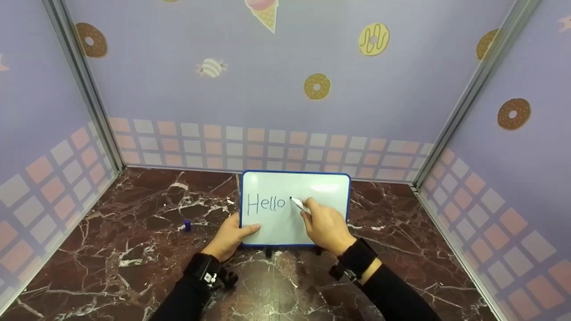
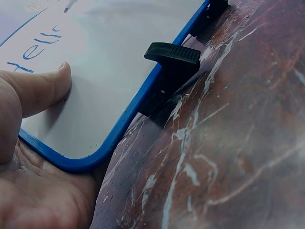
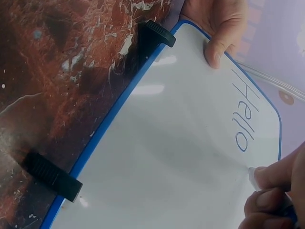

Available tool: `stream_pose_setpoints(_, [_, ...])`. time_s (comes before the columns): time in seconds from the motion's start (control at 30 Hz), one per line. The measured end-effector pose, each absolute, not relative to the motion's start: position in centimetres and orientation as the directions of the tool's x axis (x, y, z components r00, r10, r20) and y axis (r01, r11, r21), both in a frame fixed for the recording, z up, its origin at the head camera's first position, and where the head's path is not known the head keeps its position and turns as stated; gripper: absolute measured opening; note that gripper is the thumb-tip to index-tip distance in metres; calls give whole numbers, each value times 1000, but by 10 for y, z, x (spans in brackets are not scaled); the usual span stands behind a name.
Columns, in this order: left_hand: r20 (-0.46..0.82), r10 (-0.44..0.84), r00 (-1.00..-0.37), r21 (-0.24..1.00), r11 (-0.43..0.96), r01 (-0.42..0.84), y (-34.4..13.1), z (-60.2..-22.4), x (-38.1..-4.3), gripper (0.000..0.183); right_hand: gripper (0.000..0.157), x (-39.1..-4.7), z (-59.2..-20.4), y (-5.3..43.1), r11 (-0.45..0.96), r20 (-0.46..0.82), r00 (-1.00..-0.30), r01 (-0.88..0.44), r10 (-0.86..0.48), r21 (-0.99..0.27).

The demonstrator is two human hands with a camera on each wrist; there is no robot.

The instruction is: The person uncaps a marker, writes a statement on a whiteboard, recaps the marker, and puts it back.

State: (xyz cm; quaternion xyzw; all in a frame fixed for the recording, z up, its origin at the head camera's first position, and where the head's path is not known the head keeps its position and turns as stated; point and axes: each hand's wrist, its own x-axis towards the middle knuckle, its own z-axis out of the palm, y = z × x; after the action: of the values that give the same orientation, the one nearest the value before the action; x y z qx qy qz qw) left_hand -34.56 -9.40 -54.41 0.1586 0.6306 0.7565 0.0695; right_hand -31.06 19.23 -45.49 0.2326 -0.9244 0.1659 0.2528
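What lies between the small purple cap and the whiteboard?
The left hand, gripping the whiteboard near its lower left corner; bare marbled tabletop runs from it to the purple cap. The head view shows this.

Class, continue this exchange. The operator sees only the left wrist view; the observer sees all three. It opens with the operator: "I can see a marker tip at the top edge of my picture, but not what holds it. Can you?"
Observer: "Yes. In the head view the right hand grips the marker."

Operator: "Thanks. My view shows the table on one side of the whiteboard only. Is anything lying to the left of the left hand?"

Observer: "Yes, the head view shows a small purple object there."
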Motion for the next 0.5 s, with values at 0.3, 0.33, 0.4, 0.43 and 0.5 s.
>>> stream_pose_setpoints(0.3, [139,299,-944,978,-193,83,-94,-543,-346,51,15,-310,-457,194,842,536,-773,-504,-340,-193])
stream_pose_setpoints(0.33, [140,298,-944,978,-192,84,-94,-543,-346,51,15,-310,-458,194,841,535,-773,-505,-341,-194])
stream_pose_setpoints(0.4, [141,299,-944,977,-194,85,-94,-544,-346,52,14,-310,-459,195,839,532,-774,-507,-343,-196])
stream_pose_setpoints(0.43, [141,299,-944,977,-195,84,-94,-544,-346,52,14,-309,-460,195,838,531,-774,-509,-346,-197])
stream_pose_setpoints(0.5, [141,297,-944,977,-195,84,-94,-544,-346,53,14,-308,-461,195,835,527,-774,-514,-352,-198])
